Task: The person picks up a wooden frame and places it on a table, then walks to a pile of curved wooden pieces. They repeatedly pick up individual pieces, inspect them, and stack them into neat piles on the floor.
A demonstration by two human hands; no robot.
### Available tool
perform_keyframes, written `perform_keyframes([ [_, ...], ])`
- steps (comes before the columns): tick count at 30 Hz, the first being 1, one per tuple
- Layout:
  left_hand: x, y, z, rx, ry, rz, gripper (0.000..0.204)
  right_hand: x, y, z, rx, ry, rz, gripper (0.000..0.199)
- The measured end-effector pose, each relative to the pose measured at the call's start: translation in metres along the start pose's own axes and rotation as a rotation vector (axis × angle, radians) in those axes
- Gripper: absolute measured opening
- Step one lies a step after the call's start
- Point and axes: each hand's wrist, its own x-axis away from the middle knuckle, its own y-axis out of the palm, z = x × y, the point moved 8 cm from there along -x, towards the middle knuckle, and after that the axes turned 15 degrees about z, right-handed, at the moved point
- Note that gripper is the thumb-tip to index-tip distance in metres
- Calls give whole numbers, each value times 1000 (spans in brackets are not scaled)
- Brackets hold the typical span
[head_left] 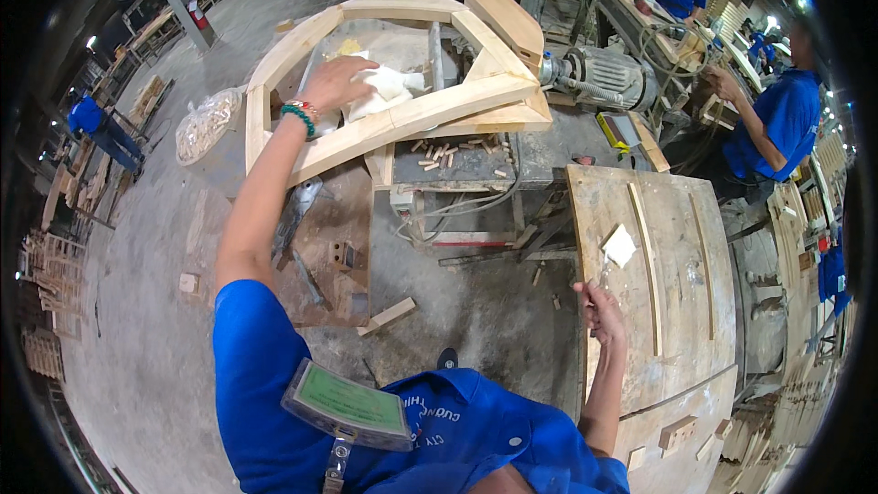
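Observation:
My left hand (338, 82), with a green and a red bracelet at the wrist, reaches over a curved wooden frame (393, 119). Its fingers are stretched out at the edge of a white cloth (389, 90) inside the frame; whether they touch it I cannot tell. My right hand (604, 313) is closed above the left edge of a wooden worktable (681, 256). What its fingers hold, if anything, is too small to make out. Just beyond that hand, a small white square piece (619, 245) lies on the worktable.
An electric motor (608, 78) sits right of the frame. Short wooden dowels (462, 151) are scattered on the machine bed, and a sack of dowels (208, 126) stands at left. Loose tools (297, 210) lie below the frame. A co-worker (777, 123) works at right.

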Motion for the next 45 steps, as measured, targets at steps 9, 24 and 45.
perform_keyframes([
  [9,-21,58,2,-65,-114,-126,33,36,-27,40,-46,61,72,34],
  [24,33,37,286,1253,-421,-152,21,103,-47,9,-99,-332,421,38],
  [45,345,-41,722,1672,19,-1172,23,585,-364,329,-666,-96,1923,32],
])
